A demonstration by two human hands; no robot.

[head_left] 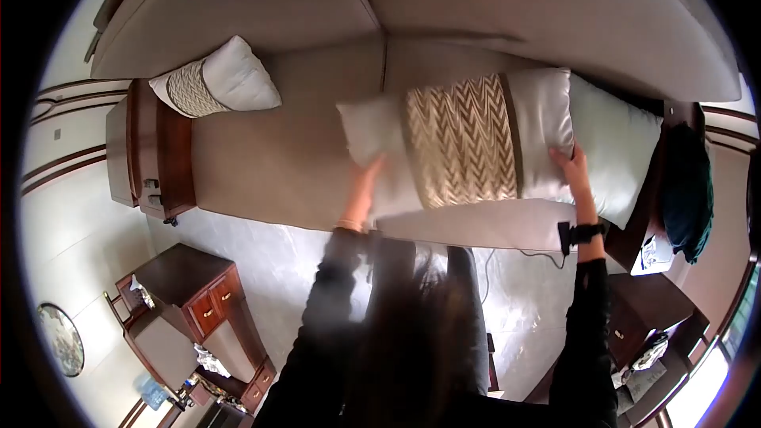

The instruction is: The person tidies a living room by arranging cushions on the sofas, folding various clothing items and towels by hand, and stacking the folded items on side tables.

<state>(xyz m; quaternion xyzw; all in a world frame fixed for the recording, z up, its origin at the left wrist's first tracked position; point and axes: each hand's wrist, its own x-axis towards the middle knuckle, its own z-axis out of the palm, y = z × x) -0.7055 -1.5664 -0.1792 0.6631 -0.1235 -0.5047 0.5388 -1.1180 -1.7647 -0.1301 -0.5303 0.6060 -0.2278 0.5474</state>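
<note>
Moderately bright indoor light; the window (701,387) at lower right is blown out. Glare whitens the floor (519,321), and sheen marks the patterned pillow (464,141). The left hand (365,190) is motion-blurred, the lower middle dark and soft. Fisheye distortion bends the edges into black corners.

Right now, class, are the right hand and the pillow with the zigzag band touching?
Touching: the head view shows the right hand gripping the right edge of the zigzag-banded pillow, fingers on its satin.
</note>
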